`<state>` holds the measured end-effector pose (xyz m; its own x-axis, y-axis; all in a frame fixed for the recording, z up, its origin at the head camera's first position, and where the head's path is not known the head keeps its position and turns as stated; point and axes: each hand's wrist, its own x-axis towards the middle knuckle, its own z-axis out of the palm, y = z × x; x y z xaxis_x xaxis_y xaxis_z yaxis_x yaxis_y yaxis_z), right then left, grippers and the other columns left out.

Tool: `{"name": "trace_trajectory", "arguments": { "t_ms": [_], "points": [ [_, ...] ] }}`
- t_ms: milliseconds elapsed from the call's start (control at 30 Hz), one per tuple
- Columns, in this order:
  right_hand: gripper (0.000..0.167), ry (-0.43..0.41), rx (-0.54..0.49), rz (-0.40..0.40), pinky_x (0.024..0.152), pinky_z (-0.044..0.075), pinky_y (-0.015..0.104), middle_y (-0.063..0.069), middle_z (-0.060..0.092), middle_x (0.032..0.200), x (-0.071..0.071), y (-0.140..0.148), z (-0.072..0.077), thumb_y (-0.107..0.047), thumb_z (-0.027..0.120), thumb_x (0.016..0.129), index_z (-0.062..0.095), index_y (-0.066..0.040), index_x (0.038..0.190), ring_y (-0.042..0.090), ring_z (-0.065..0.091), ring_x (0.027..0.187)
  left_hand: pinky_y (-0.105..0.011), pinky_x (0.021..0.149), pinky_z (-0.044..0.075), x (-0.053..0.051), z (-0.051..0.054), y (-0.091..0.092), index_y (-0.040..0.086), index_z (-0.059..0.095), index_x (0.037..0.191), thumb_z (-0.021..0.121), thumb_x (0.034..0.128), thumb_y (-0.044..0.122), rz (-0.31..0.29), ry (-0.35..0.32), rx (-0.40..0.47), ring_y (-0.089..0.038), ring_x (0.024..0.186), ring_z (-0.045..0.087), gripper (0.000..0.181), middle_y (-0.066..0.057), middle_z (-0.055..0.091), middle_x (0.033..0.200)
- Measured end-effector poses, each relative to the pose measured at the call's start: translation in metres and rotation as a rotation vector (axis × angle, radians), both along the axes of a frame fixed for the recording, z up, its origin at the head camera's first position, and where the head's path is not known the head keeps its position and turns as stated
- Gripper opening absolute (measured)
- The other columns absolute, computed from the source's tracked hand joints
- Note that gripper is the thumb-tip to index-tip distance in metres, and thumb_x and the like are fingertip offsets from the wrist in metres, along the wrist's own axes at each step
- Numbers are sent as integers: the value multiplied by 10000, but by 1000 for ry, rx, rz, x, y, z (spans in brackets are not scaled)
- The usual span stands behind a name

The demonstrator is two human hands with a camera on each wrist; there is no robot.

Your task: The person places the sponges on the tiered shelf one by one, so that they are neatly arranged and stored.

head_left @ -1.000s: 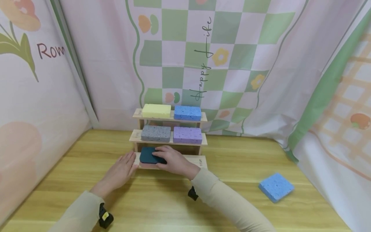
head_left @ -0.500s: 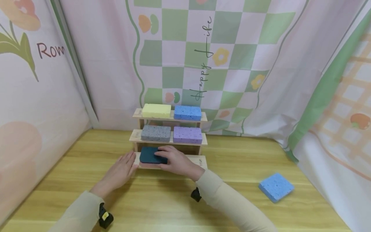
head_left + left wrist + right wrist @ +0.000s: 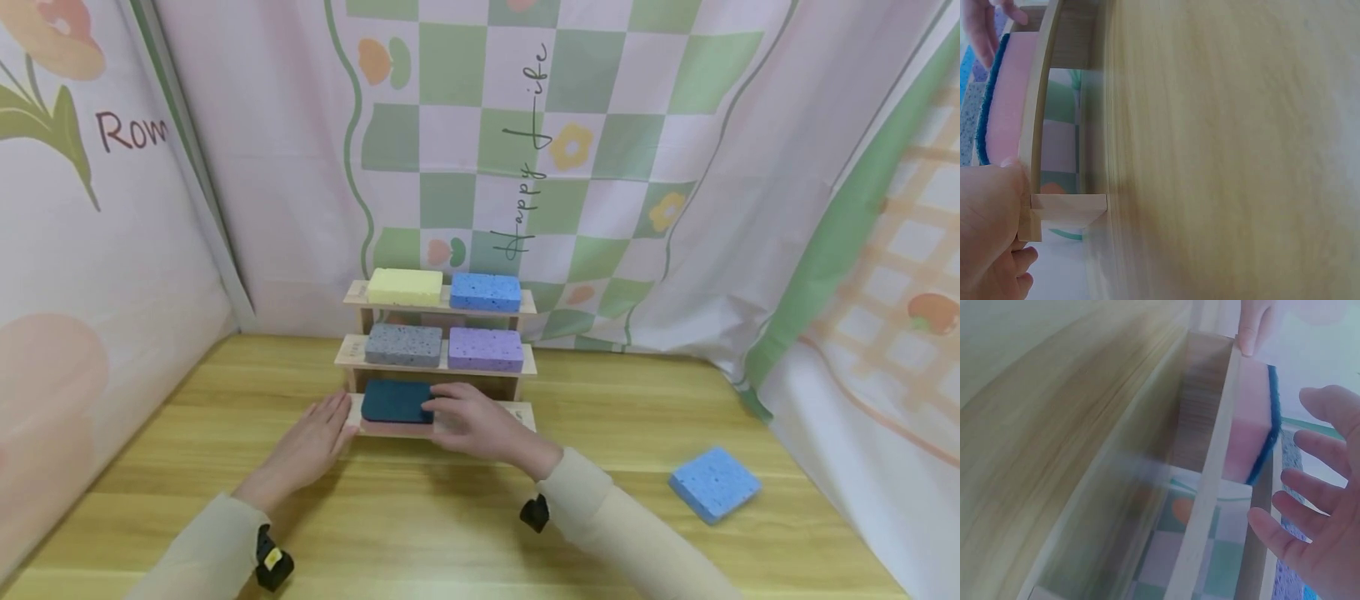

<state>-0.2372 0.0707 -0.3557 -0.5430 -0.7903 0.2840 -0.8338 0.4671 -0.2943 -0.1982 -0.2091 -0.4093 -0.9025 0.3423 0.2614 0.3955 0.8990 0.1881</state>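
On the bottom tier of a wooden three-tier shelf [image 3: 437,369] lies a pink scouring sponge [image 3: 1009,100], its dark teal pad [image 3: 397,402] facing up. My left hand [image 3: 309,446] holds the left end of that tier; in the left wrist view the thumb lies near the sponge and the fingers curl past the board's end. Just right of the sponge is my right hand [image 3: 480,423]. The right wrist view shows its fingers [image 3: 1310,484] spread, holding nothing and apart from the sponge.
A grey sponge [image 3: 403,345] and a purple sponge [image 3: 485,349] occupy the middle tier. Above them sit a yellow sponge [image 3: 405,287] and a blue sponge [image 3: 485,292]. Another blue sponge [image 3: 715,485] lies on the wooden table [image 3: 600,417] at right. Printed curtains [image 3: 292,167] surround the table.
My right hand has let go of the scouring sponge and moved right, uncovering its teal pad. My left hand and the sponge have stayed in place.
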Motion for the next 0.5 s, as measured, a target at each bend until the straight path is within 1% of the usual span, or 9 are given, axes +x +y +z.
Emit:
{"name": "trace_trajectory", "arguments": {
  "t_ms": [267,500],
  "points": [
    [430,19,-63,27,962,399,426,182,480,1310,2,24,3,-196,680,850,581,-27,1233,299,425,1211,-526,1047,227,2,0,1,-144,325,1348,409,998,231,-7,10,24,-425,1282,284,519,-297,297,1401],
    [440,-26,-73,-9,950,397,465,162,462,1329,4,43,6,-191,682,849,572,-28,1242,323,415,1208,-523,1047,230,0,-3,0,-139,323,1352,402,1000,248,-9,16,-3,-418,1285,283,529,-291,298,1404]
  ]
}}
